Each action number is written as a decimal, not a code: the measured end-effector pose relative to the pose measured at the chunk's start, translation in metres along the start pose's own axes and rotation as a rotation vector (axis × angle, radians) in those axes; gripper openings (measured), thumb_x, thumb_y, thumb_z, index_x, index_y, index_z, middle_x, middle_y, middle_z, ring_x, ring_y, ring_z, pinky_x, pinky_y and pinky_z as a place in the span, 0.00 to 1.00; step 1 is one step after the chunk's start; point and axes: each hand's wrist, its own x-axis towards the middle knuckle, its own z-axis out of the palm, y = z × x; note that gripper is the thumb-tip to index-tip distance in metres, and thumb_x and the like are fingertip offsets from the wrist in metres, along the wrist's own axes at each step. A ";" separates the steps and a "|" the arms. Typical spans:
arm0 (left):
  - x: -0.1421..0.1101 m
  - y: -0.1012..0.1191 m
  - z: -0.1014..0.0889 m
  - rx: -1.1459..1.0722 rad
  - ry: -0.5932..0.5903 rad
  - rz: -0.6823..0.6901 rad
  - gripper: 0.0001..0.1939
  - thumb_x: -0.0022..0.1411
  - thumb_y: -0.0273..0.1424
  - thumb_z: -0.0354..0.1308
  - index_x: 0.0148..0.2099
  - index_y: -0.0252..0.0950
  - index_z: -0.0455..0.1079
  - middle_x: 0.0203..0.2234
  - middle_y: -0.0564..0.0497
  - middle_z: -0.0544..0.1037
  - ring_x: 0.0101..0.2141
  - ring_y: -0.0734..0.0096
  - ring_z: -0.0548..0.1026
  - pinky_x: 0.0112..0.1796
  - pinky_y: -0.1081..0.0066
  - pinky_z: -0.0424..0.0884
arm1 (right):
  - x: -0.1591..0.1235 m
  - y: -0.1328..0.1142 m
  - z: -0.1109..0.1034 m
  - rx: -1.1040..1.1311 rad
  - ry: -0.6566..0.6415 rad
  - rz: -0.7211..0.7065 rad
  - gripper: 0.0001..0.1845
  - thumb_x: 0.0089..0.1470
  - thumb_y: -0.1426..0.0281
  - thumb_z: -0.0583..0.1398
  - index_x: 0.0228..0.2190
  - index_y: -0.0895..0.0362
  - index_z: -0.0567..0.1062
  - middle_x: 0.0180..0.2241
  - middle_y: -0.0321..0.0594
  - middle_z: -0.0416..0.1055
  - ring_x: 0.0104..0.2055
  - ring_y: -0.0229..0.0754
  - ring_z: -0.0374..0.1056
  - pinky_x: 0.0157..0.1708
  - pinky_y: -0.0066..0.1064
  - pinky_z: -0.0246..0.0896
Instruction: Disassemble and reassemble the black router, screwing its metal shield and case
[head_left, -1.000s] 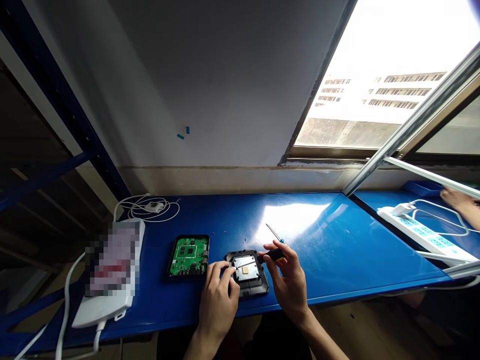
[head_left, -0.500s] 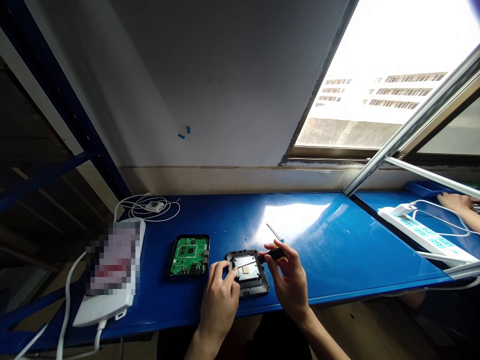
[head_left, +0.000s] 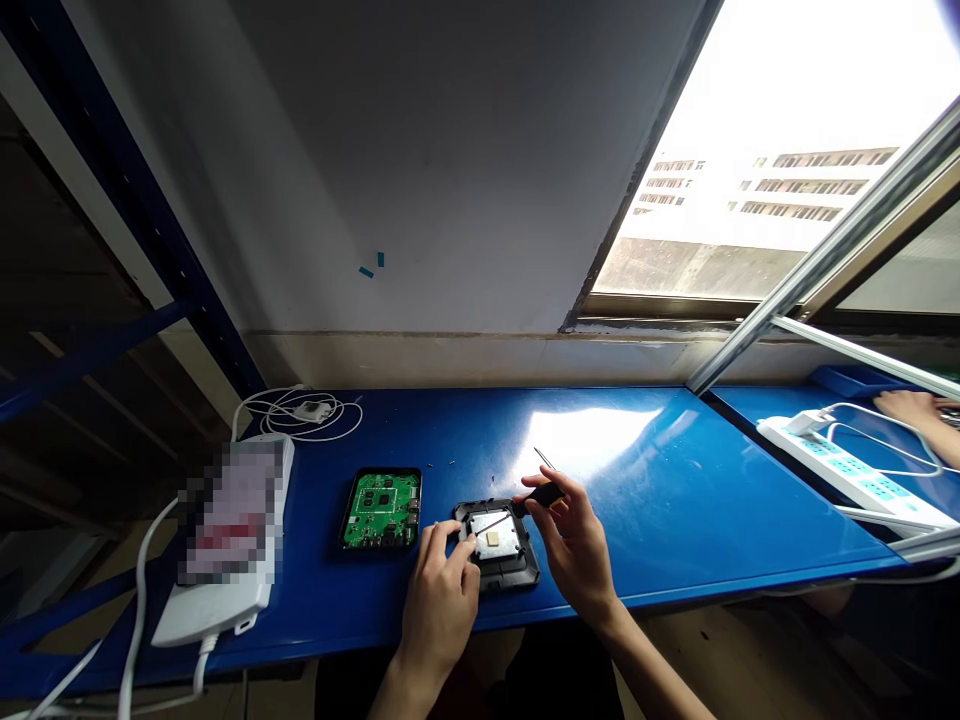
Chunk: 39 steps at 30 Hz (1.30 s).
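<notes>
Right grip (head_left: 576, 545) around screwdriver (head_left: 544, 494), shaft (head_left: 495, 522) over black cover (head_left: 510, 578).

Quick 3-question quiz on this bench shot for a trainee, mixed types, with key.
1. Which hand holds the screwdriver?
2. True or false: the green board lies to the left of the black cover.
3. The small pale square lies on:
A) the metal plate
B) the green board
C) the power strip

Key:
1. The right hand.
2. True.
3. A.
</notes>
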 end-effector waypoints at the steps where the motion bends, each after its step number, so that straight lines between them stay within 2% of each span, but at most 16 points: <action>1: 0.000 0.000 0.000 -0.001 0.000 -0.001 0.20 0.64 0.18 0.47 0.44 0.38 0.79 0.45 0.43 0.76 0.47 0.56 0.76 0.46 0.56 0.80 | 0.002 0.000 0.000 -0.004 -0.019 -0.015 0.19 0.65 0.69 0.59 0.56 0.50 0.67 0.47 0.46 0.77 0.40 0.44 0.81 0.42 0.39 0.81; 12: -0.004 -0.004 0.003 -0.009 -0.007 -0.007 0.20 0.64 0.18 0.48 0.45 0.39 0.79 0.46 0.44 0.76 0.48 0.57 0.76 0.46 0.57 0.80 | 0.028 -0.025 0.003 -0.114 -0.263 -0.168 0.20 0.65 0.71 0.59 0.57 0.47 0.68 0.45 0.41 0.78 0.41 0.41 0.80 0.42 0.35 0.80; 18: -0.003 -0.004 0.003 -0.012 0.004 0.001 0.19 0.63 0.18 0.48 0.46 0.38 0.77 0.45 0.44 0.77 0.47 0.57 0.76 0.45 0.56 0.80 | 0.034 -0.050 0.003 -0.213 -0.451 -0.276 0.27 0.68 0.75 0.51 0.65 0.46 0.60 0.55 0.45 0.73 0.51 0.42 0.76 0.46 0.36 0.77; 21: -0.002 -0.004 0.003 -0.017 0.012 0.001 0.19 0.63 0.18 0.48 0.47 0.37 0.77 0.45 0.44 0.76 0.47 0.57 0.76 0.45 0.56 0.80 | 0.036 -0.055 0.005 -0.252 -0.440 -0.319 0.27 0.68 0.74 0.50 0.65 0.46 0.60 0.53 0.45 0.74 0.50 0.43 0.76 0.45 0.35 0.76; 24: -0.002 -0.004 0.003 -0.024 0.020 0.005 0.18 0.64 0.18 0.48 0.47 0.38 0.76 0.45 0.44 0.76 0.47 0.57 0.76 0.45 0.57 0.80 | 0.040 -0.053 0.009 -0.314 -0.367 -0.375 0.22 0.68 0.68 0.55 0.61 0.46 0.68 0.41 0.42 0.76 0.38 0.41 0.76 0.36 0.31 0.76; 27: -0.002 -0.004 0.003 -0.028 0.026 0.009 0.18 0.64 0.18 0.48 0.46 0.38 0.76 0.45 0.44 0.76 0.47 0.57 0.76 0.45 0.57 0.80 | 0.042 -0.052 0.013 -0.390 -0.295 -0.405 0.15 0.64 0.61 0.61 0.50 0.48 0.78 0.32 0.38 0.71 0.28 0.38 0.71 0.27 0.28 0.72; 30: -0.002 -0.004 0.004 -0.024 0.032 0.014 0.18 0.64 0.18 0.48 0.46 0.39 0.75 0.45 0.44 0.76 0.47 0.57 0.76 0.45 0.57 0.80 | 0.041 -0.055 0.016 -0.393 -0.291 -0.401 0.15 0.66 0.65 0.57 0.51 0.50 0.77 0.37 0.43 0.73 0.32 0.39 0.73 0.30 0.30 0.74; 33: -0.003 -0.006 0.005 -0.019 0.038 0.019 0.17 0.64 0.19 0.48 0.45 0.39 0.75 0.44 0.45 0.76 0.46 0.56 0.76 0.45 0.56 0.80 | 0.038 -0.059 0.018 -0.297 -0.352 -0.348 0.24 0.68 0.74 0.50 0.61 0.48 0.68 0.52 0.47 0.72 0.48 0.43 0.76 0.44 0.34 0.76; 35: -0.003 -0.006 0.006 -0.017 0.042 0.023 0.17 0.64 0.19 0.48 0.45 0.39 0.75 0.44 0.44 0.76 0.46 0.56 0.77 0.45 0.56 0.80 | 0.037 -0.059 0.020 -0.217 -0.378 -0.329 0.28 0.68 0.76 0.48 0.65 0.46 0.62 0.56 0.46 0.71 0.54 0.43 0.74 0.48 0.35 0.75; 37: -0.003 -0.007 0.007 -0.016 0.047 0.028 0.16 0.64 0.20 0.48 0.45 0.38 0.75 0.44 0.44 0.77 0.46 0.56 0.77 0.44 0.56 0.80 | 0.036 -0.055 0.023 -0.173 -0.363 -0.341 0.28 0.68 0.76 0.50 0.65 0.44 0.62 0.50 0.43 0.74 0.49 0.41 0.75 0.45 0.33 0.75; 39: -0.003 -0.007 0.007 -0.014 0.054 0.034 0.16 0.64 0.20 0.48 0.45 0.38 0.75 0.44 0.44 0.77 0.45 0.56 0.77 0.44 0.56 0.80 | 0.035 -0.049 0.026 -0.181 -0.300 -0.356 0.23 0.67 0.74 0.56 0.59 0.44 0.69 0.41 0.40 0.74 0.40 0.39 0.75 0.37 0.31 0.75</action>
